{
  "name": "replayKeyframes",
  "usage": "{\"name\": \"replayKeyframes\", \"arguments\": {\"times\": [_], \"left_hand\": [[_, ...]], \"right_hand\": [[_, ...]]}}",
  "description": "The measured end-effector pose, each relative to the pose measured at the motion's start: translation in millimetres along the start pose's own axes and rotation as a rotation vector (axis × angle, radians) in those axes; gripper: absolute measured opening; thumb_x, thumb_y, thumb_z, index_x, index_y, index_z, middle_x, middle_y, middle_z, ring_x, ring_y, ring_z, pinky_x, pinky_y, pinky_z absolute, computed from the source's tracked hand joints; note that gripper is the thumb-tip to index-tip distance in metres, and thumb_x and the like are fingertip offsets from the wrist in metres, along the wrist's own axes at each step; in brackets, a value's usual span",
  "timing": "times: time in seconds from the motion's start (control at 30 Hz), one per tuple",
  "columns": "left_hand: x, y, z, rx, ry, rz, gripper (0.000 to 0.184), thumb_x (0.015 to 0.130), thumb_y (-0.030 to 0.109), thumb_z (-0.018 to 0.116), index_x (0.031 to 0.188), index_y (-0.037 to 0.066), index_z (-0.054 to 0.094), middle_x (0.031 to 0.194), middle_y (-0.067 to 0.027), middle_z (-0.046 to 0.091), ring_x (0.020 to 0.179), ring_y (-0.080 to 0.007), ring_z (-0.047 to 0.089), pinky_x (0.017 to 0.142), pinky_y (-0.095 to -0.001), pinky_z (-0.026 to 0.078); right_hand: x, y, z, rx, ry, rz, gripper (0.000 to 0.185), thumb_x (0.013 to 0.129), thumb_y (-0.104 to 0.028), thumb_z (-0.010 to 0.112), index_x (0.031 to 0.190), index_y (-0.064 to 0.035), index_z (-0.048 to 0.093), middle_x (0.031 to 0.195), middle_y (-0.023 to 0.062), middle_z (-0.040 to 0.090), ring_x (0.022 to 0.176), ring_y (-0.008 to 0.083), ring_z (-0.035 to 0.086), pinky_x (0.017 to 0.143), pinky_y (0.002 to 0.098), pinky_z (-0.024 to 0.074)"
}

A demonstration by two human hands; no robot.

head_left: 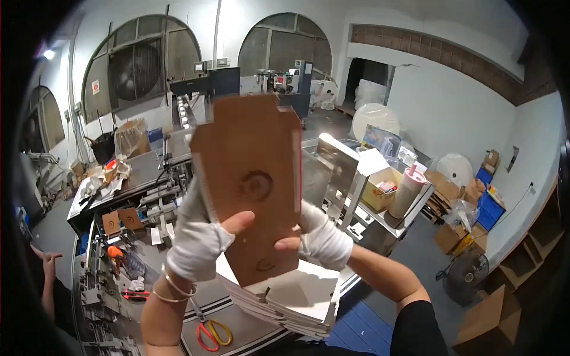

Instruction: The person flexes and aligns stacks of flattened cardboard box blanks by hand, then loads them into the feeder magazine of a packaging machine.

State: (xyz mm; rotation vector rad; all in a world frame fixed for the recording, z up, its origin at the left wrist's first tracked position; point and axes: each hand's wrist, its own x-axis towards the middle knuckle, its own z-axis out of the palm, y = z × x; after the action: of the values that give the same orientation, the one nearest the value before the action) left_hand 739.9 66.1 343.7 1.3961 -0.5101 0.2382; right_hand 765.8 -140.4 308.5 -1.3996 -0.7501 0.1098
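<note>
With left hand [196, 246] and right hand [326, 240] we grip brown die-cut cardboard [255, 145] over the white-topped stack [312, 291], seemingly a handling step, any next move needing even support

Red-and-yellow-handled scissors [206, 324] lie on the tabletop [246, 330], with a red-and-black cutter [136, 294] near an orange-topped clear bottle [132, 264]. On a stand to the right, an open carton [370, 197] sits just beside an upright cylinder [404, 197] with a pinkish top. Beyond stands a large white roll [374, 120]. A black fan [466, 277] rests on the floor, near blue crates [490, 210]. Two arched windows [285, 46] fill the back wall, the left one holding a round ventilator [134, 72].
</note>
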Motion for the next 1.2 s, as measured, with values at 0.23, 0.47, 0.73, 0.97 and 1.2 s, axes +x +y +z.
{"name": "replayKeyframes", "arguments": {"times": [0.23, 0.47, 0.73, 0.97, 1.2], "left_hand": [[-4, -3, 21, 0.150, -0.240, 0.215, 0.064, 0.071, -0.009, 0.061, 0.129, 0.005, 0.039, 0.116, -0.0067, 0.055, 0.105, -0.0163, 0.053, 0.088, -0.0315, 0.044], [-1, -22, 7, -0.176, -0.117, 0.019, 0.070, 0.070, -0.002, 0.071, 0.130, 0.007, 0.036, 0.118, -0.0067, 0.053, 0.107, -0.0176, 0.053, 0.087, -0.0309, 0.047], [11, -28, 3, 0.056, 0.163, -0.078, 0.036, 0.075, 0.001, 0.066, 0.109, 0.008, 0.054, 0.097, -0.0025, 0.063, 0.082, -0.0106, 0.060, 0.066, -0.0260, 0.051], [16, -56, -4, 0.026, 0.385, 0.202, 0.040, 0.075, -0.008, 0.059, 0.111, 0.006, 0.053, 0.103, -0.0049, 0.061, 0.092, -0.0123, 0.059, 0.074, -0.0276, 0.050], [-10, -18, -13, -0.029, 0.286, 0.221, 0.035, 0.084, 0.017, 0.064, 0.115, 0.006, 0.053, 0.105, -0.0039, 0.060, 0.095, -0.0136, 0.057, 0.079, -0.0267, 0.047]], "right_hand": [[45, -134, -1, 0.017, -0.144, -0.081, 0.099, 0.061, -0.034, 0.082, 0.135, -0.0006, 0.026, 0.124, 0.0206, 0.047, 0.113, 0.0274, 0.048, 0.096, 0.0367, 0.0393], [75, -132, -3, -0.573, -0.239, 0.041, 0.057, 0.070, -0.020, 0.077, 0.117, 0.0005, 0.053, 0.100, 0.0105, 0.063, 0.091, 0.0141, 0.057, 0.083, 0.0285, 0.0464], [90, -105, 21, -1.051, -0.168, -0.360, 0.031, 0.065, 0.004, 0.063, 0.095, 0.0001, 0.056, 0.078, 0.0144, 0.061, 0.070, 0.0243, 0.061, 0.062, 0.0313, 0.0481], [83, -28, 44, -0.953, 0.211, -0.880, 0.043, 0.059, -0.002, 0.070, 0.099, -0.0047, 0.055, 0.075, 0.0121, 0.058, 0.069, 0.0295, 0.060, 0.061, 0.0320, 0.0484], [81, -83, 24, 0.190, -0.156, -0.352, 0.082, 0.071, -0.020, 0.076, 0.133, -0.0036, 0.026, 0.123, 0.0135, 0.046, 0.108, 0.0205, 0.050, 0.090, 0.0360, 0.0433]]}}
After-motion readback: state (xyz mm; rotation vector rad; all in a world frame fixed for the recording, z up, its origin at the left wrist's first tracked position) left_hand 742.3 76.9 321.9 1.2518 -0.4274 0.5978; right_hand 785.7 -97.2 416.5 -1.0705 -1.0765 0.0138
